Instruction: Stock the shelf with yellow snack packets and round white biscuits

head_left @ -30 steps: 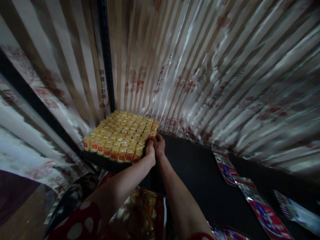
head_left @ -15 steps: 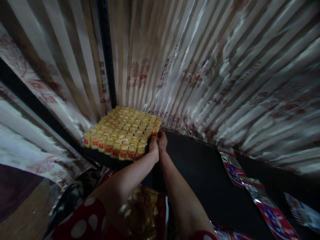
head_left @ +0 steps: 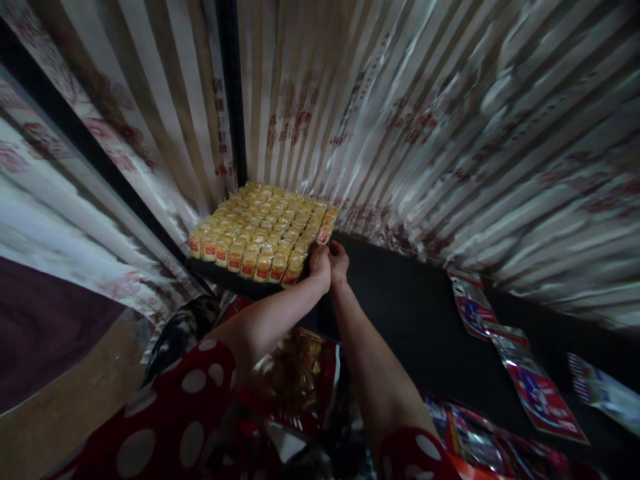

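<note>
Small yellow wrapped packets [head_left: 260, 227] with red labels stand in tight rows, forming a block on a black shelf [head_left: 395, 300]. My left hand [head_left: 321, 264] is closed at the near right corner of this block. Right beside it and touching it is my right hand [head_left: 339, 261], its fingers curled in. Both sets of fingertips meet at a small yellow packet [head_left: 324, 235] with a red label, in the short outermost row. The fingertips themselves are partly hidden. Below my forearms, an opened red bag [head_left: 295, 373] shows shiny gold-coloured packets inside.
Striped, flower-printed curtain sheeting [head_left: 400, 120] hangs behind and to the left. A dark upright post [head_left: 231, 93] stands at the back corner. Flat red and silver packages [head_left: 537, 393] lie to the right, with a blue-and-white one [head_left: 605, 393] farther over. More shiny packages [head_left: 480, 440] are at the near edge.
The view has tilted down and turned left, so the block and hands appear higher and farther right. Both hands stay together at the block's right side.
</note>
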Demonstrator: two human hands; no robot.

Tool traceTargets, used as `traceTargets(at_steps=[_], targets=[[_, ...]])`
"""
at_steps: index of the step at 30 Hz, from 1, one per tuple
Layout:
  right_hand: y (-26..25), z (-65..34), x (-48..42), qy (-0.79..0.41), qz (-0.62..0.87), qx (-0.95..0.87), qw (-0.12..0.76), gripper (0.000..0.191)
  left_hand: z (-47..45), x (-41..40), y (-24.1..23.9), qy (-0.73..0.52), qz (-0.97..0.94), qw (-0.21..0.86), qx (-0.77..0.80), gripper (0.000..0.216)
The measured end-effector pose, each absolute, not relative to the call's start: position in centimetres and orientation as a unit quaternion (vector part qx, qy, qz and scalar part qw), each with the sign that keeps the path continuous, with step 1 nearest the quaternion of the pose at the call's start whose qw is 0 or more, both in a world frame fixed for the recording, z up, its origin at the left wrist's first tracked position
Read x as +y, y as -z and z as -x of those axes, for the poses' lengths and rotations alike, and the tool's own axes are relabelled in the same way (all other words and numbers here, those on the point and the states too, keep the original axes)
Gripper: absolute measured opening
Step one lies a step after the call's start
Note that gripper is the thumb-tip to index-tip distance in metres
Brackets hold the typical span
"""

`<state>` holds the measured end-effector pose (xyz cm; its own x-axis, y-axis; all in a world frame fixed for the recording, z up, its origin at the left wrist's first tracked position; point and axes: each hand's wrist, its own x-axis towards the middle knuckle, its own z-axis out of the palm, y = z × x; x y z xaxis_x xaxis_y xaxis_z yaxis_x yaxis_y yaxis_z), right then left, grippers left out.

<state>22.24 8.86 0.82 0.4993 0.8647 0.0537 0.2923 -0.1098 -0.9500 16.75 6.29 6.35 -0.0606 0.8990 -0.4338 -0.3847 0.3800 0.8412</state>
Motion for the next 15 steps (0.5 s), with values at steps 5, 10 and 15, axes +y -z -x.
traceTargets(at_steps=[5,10,15], targets=[[0.1,-21.4,4.8,-0.259,0.688,-0.417,0.535,0.04,-15.7,3.3,-5.9,-0.494,-0.241,0.634,0.544,0.019],[-0.4,-19.5,-1.3,-0.241,0.687,-0.443,0.523,0.04,-13.5,-1.7,-4.8,-0.485,-0.291,0.617,0.547,0.014],[-1.0,-16.5,-9.5,-0.217,0.665,-0.511,0.5,0.033,-9.9,-8.3,-2.5,-0.468,-0.323,0.607,0.555,0.014]])
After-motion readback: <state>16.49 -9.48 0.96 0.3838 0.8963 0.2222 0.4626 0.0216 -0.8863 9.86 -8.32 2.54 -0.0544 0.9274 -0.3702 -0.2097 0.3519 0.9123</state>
